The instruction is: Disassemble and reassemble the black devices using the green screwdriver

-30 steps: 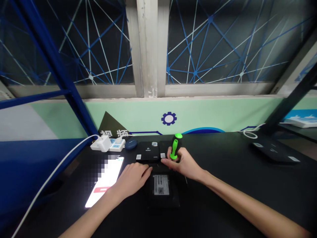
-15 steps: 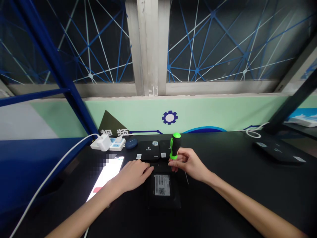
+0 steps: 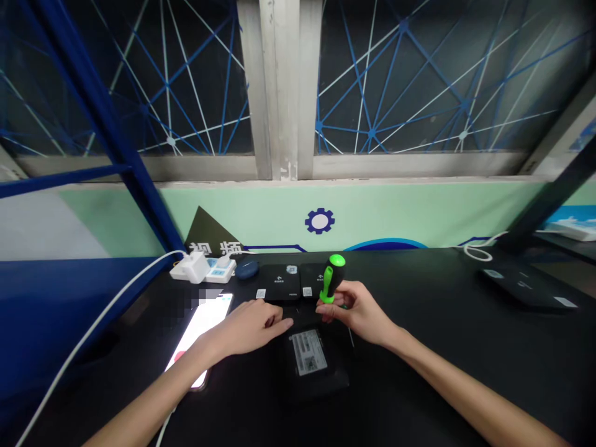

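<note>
Currently the screwdriver (image 3: 331, 277) is clamped upright in the fingers of the right hand (image 3: 361, 313), over the far edge of the black box (image 3: 316, 366) on the counter (image 3: 447, 304). The box is pinned only lightly by the flat, spread fingers of the left hand (image 3: 251, 326); it may be skidded if the tip slips.

Phone (image 3: 212, 316) top pixelated, screwdriver (image 3: 331, 279) tip hidden behind right hand (image 3: 361, 313)

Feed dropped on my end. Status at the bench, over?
Right hand gripping screwdriver, upright over black box. Left hand flat by the box's far-left corner. Lit phone beside left wrist, nothing blocking.
</note>
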Available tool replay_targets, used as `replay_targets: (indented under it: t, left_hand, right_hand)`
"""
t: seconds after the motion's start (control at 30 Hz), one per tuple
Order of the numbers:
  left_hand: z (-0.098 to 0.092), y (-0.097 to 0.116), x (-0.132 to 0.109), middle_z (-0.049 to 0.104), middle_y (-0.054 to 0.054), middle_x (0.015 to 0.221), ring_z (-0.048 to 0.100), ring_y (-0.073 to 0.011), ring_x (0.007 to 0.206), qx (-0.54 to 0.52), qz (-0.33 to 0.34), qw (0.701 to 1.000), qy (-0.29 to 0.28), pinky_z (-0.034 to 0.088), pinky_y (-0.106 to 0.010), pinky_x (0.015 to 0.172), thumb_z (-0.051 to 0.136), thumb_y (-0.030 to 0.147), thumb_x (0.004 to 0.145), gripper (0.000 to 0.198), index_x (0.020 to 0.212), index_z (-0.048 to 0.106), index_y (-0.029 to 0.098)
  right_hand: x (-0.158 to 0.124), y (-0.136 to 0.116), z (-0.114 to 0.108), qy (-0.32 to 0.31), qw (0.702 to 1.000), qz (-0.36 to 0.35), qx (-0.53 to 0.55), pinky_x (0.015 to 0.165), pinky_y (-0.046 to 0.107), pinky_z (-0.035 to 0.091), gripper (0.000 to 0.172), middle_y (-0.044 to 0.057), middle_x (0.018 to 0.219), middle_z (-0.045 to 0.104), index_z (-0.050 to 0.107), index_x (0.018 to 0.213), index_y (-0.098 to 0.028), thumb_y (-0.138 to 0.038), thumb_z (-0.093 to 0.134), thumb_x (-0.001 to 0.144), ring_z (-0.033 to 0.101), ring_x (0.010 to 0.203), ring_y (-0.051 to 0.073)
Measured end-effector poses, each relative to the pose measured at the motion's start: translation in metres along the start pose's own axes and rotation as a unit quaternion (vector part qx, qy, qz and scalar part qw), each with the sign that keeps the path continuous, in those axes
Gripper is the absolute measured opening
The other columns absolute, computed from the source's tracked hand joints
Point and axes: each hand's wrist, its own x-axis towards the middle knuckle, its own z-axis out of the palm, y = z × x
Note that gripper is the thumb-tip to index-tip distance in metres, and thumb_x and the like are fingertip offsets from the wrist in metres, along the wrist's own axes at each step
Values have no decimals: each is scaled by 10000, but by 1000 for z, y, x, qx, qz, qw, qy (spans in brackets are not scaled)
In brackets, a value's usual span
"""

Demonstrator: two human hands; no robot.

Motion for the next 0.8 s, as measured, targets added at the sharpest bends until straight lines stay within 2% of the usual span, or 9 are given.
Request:
replay_targets:
  t: [0.17, 0.27, 0.37, 0.63, 0.8]
  left_hand:
    - [-4, 2, 0, 513, 54, 582, 448, -119, 524, -9, 3, 1000, -19, 247, -256, 496, 559, 565, 886, 407, 690, 501, 213]
    - [-3, 0, 1, 469, 53, 555, 419, -113, 504, -13, -12, 1000, -23, 235, -260, 492, 525, 579, 899, 462, 640, 451, 204]
    - [2, -1, 2, 406, 47, 517, 366, -111, 475, 0, -37, 999, -1, 213, -272, 487, 431, 588, 941, 535, 584, 374, 194]
    - [4, 3, 2, 458, 36, 532, 393, -116, 481, -8, -49, 999, 9, 220, -273, 484, 418, 573, 951, 530, 580, 396, 195]
    - [3, 2, 2, 481, 31, 537, 416, -122, 488, -3, -45, 999, 11, 232, -266, 488, 418, 568, 956, 524, 585, 410, 197]
  right_hand:
    - [0, 3, -2, 2, 1000, -9, -26, 603, 274, 531, 292, 23, 719, 675, 650, 824, -156, -402, 797, 763, 644, 642, 161]
    - [1, 3, -3, -1, 999, -14, -33, 596, 270, 522, 289, 21, 736, 661, 643, 829, -162, -405, 789, 772, 631, 649, 157]
    - [2, 1, -3, 14, 999, -25, -38, 605, 268, 517, 301, 17, 769, 644, 625, 795, -164, -404, 802, 755, 617, 649, 146]
    - [5, -2, -3, 18, 1000, 11, 9, 599, 264, 500, 362, -1, 713, 639, 621, 833, -164, -365, 870, 665, 594, 618, 132]
    - [3, -4, -2, 15, 1000, 13, 13, 563, 245, 469, 334, -16, 649, 615, 607, 750, -158, -340, 873, 661, 577, 589, 120]
